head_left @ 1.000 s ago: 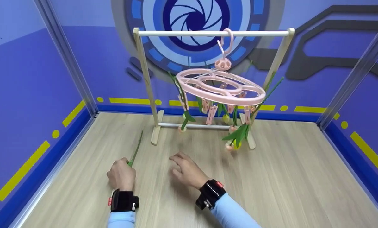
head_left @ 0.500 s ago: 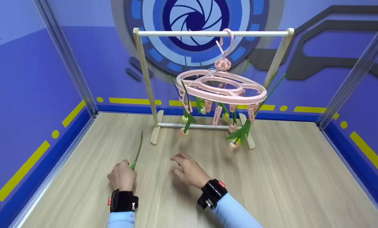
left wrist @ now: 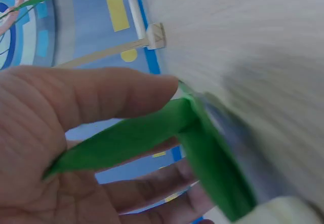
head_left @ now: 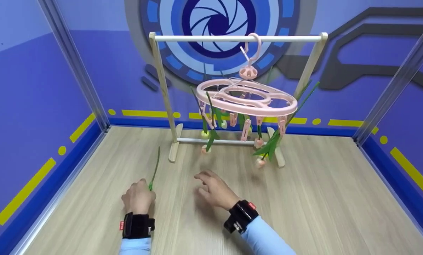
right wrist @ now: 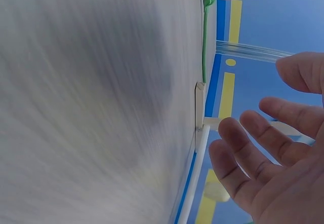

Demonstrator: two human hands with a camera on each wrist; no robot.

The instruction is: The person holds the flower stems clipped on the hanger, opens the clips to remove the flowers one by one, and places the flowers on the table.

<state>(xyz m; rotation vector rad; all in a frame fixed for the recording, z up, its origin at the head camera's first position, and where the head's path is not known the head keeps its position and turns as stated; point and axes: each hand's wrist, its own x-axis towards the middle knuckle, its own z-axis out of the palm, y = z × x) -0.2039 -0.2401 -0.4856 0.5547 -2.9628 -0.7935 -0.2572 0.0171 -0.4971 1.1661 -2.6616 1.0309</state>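
Observation:
At the left of the table, my left hand (head_left: 137, 196) is at a tulip lying there, its thin green stem (head_left: 156, 168) pointing away toward the rack. In the left wrist view the thumb and fingers are around the green leaves (left wrist: 207, 158) near the stem, and a pale bloom (left wrist: 286, 211) shows at the lower edge. My right hand (head_left: 216, 189) hovers over the table with fingers loosely bent and nothing in them. Beyond it, a pink clip hanger (head_left: 246, 97) hangs from a rack, with several tulips clipped upside down, among them a pink one (head_left: 260, 162).
The rack has a white top bar (head_left: 204, 38), wooden posts (head_left: 164, 85) and feet (head_left: 174, 152) standing on the wooden table (head_left: 321, 198). A pink clip (head_left: 246, 130) hangs without a flower at the front. Blue panels (head_left: 30, 106) enclose the sides and back.
The left hand shifts slightly right, and the leafy part of the tulip moves with it. The right hand drifts a little right. The hanger sways and turns slightly with its tulips.

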